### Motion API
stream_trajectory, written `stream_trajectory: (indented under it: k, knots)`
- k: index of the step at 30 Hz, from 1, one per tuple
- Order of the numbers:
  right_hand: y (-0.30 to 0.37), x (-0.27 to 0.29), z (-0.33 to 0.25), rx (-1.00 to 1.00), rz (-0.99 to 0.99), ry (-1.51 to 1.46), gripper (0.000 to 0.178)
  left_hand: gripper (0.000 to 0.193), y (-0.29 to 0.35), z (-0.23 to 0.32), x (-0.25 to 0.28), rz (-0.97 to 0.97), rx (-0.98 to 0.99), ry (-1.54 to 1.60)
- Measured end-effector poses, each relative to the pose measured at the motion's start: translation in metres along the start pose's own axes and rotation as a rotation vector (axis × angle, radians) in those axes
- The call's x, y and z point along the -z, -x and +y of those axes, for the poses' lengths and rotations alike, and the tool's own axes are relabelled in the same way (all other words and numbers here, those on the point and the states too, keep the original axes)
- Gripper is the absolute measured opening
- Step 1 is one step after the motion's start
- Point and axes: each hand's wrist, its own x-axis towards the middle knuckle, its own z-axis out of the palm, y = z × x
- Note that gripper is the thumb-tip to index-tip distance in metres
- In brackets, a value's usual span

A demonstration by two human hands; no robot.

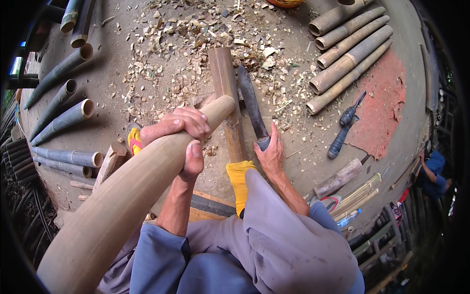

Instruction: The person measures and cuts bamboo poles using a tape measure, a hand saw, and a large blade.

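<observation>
A thick, pale, peeled bamboo pole [117, 196] slants up from the lower left. Near its far end, my left hand [181, 130] is wrapped round it. That end overlaps a brown bamboo piece [223, 68] lying on the ground; whether they touch I cannot tell. Low on the right, my right hand [270, 154] has its fingers round the dark handle of a machete [252, 103]. The long dark blade points away from me, beside the brown piece. A yellow sock [239, 181] covers my foot at the near end of that piece.
Wood chips [166, 54] litter the ground ahead. Cut bamboo tubes lie at right [350, 63] and left [66, 122]. Two dark-handled tools [342, 130] lie beside a red mat [384, 108]. A log [338, 179] and plastic bottle [348, 218] are at right, with another person [433, 174] beyond.
</observation>
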Motion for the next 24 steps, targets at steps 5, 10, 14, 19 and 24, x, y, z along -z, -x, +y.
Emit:
stream_trajectory:
  k: [5,10,14,19,24]
  knots:
    - [-0.003,-0.001,-0.002,-0.022,0.003,0.045,0.091,0.033,-0.002,0.005,-0.003,-0.044,-0.016,-0.004]
    - [-0.008,0.002,-0.009,-0.043,-0.038,0.004,0.093,0.035,-0.004,0.007,0.001,-0.089,-0.041,0.048]
    - [-0.005,-0.002,0.004,0.033,0.038,-0.001,0.093,0.036,-0.001,0.003,-0.006,-0.076,-0.005,0.0]
    - [-0.005,0.002,-0.001,-0.016,0.016,-0.016,0.093,0.036,-0.003,0.001,-0.009,-0.14,-0.026,-0.004]
    - [-0.006,0.001,-0.009,0.021,-0.014,-0.016,0.093,0.037,-0.005,0.016,-0.004,-0.157,-0.041,-0.048]
